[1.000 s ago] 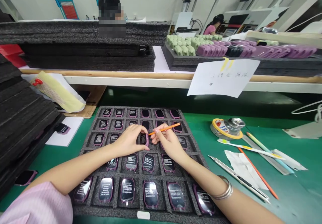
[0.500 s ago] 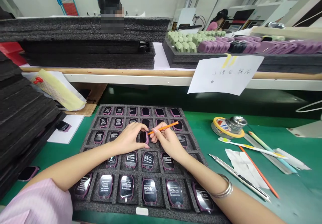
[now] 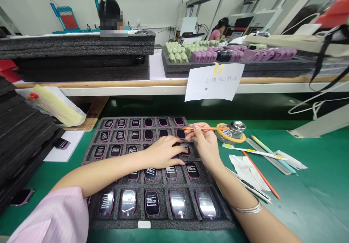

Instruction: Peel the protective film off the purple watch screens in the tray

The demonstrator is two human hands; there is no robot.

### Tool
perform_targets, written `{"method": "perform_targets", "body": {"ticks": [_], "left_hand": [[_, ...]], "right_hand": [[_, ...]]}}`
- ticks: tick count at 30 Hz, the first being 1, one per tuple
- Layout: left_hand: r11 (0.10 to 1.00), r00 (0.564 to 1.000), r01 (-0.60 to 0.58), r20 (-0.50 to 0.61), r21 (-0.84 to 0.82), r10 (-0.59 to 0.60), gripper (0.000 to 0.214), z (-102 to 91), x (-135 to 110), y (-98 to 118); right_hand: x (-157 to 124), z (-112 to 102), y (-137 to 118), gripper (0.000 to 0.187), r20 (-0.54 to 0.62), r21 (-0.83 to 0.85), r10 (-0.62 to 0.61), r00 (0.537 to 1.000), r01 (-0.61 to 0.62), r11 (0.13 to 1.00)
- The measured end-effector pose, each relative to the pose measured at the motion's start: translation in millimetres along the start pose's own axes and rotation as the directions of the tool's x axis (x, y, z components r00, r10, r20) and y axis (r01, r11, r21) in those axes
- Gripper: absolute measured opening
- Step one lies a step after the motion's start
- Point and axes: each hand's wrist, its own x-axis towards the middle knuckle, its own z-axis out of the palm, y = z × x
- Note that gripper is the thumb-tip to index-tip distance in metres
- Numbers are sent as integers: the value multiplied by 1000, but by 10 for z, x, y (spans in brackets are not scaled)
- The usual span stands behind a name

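Observation:
A black foam tray (image 3: 92,146) lies on the green bench, with several purple-rimmed watch bodies (image 3: 152,203) in its pockets, screens up. My left hand (image 3: 163,151) reaches across the tray's third row, its fingers curled down onto a watch body near the right side; whether it grips that one I cannot make out. My right hand (image 3: 205,143) hovers at the tray's right edge, pinching a thin orange stick (image 3: 209,128) that lies level and points left. A silver bangle (image 3: 247,209) sits on my right wrist.
Right of the tray lie a tape roll with a metal cup (image 3: 234,130), a toothbrush (image 3: 253,151), an orange pencil (image 3: 260,175), a metal ruler and white wipes (image 3: 245,164). Stacked black foam trays (image 3: 24,134) stand at left. A shelf carries green and purple parts (image 3: 218,52) and a paper note (image 3: 214,81). Other people work behind.
Both hands have shifted right across the tray. The orange stick has swung from tilted over the middle to level by the right edge. The camera has turned right.

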Motion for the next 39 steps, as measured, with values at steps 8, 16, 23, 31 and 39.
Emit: {"method": "perform_targets", "body": {"ticks": [8,16,23,31,39], "left_hand": [[999,996,-43,-81,3,43,36,271,267,-78],[984,981,98,-154,-148,-121,30,271,231,-104],[965,967,170,-155,-198,-202,44,303,254,-83],[956,962,193,-150,-221,-229,49,323,264,-98],[951,971,171,-117,-257,-206,56,248,295,-145]], "right_hand": [[-86,-200,279,47,-92,-19,21,996,-23,1000],[-120,-201,321,44,-78,-78,54,995,-60,995],[-122,-209,344,39,-54,-196,60,997,-69,978],[-149,-193,303,42,5,-295,45,999,-41,955],[-142,-194,255,46,48,-408,16,999,5,913]]}}
